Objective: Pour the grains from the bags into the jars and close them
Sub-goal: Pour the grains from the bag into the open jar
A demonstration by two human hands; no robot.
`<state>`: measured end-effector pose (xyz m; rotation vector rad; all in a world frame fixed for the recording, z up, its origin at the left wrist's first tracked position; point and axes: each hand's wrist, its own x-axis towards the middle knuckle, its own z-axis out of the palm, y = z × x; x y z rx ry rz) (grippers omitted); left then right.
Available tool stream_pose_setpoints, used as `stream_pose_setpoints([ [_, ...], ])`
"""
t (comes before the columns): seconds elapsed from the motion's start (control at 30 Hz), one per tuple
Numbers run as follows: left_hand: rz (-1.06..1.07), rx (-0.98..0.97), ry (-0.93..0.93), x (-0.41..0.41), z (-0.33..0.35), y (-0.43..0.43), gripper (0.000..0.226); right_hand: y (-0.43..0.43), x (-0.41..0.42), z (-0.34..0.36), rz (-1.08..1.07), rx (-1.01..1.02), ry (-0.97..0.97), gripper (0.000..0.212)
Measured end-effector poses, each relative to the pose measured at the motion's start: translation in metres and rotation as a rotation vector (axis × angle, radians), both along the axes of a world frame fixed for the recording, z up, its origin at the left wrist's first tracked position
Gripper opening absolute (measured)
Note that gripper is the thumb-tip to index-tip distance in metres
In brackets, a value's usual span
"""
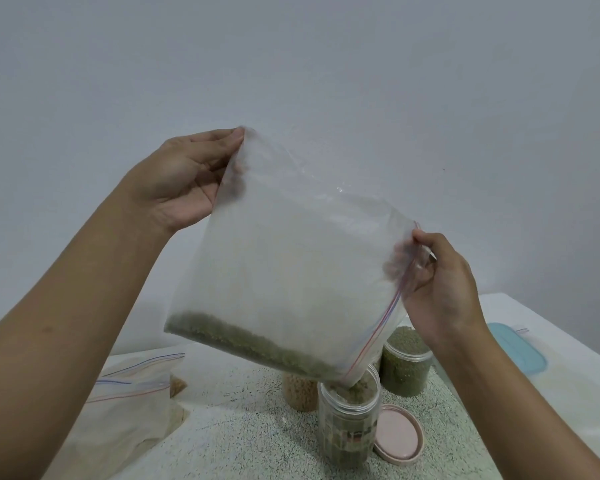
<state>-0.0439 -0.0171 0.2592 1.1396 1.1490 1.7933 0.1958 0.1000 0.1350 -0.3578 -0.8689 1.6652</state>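
Note:
I hold a clear zip bag (291, 258) tilted in the air, green grains (243, 344) gathered along its low edge. My left hand (184, 178) pinches the bag's raised top corner. My right hand (440, 285) pinches the zip edge on the right. The bag's lowest corner sits in the mouth of an open clear jar (349, 420) that holds green grains. A pink lid (397, 434) lies flat beside that jar.
Behind stand an open jar of green grains (406, 365) and a jar of tan grains (298, 393). Zip bags (132, 403) lie at the left on the speckled counter (243, 441). A teal lid (520, 348) lies at the right.

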Motion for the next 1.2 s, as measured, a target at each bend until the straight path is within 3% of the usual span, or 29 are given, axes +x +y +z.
stream_pose_setpoints([
  [1.2,0.02,0.015,-0.016,-0.002,-0.0027,-0.002,0.017,-0.0035,0.0016,0.0006,-0.013,-0.001,-0.014,0.013],
])
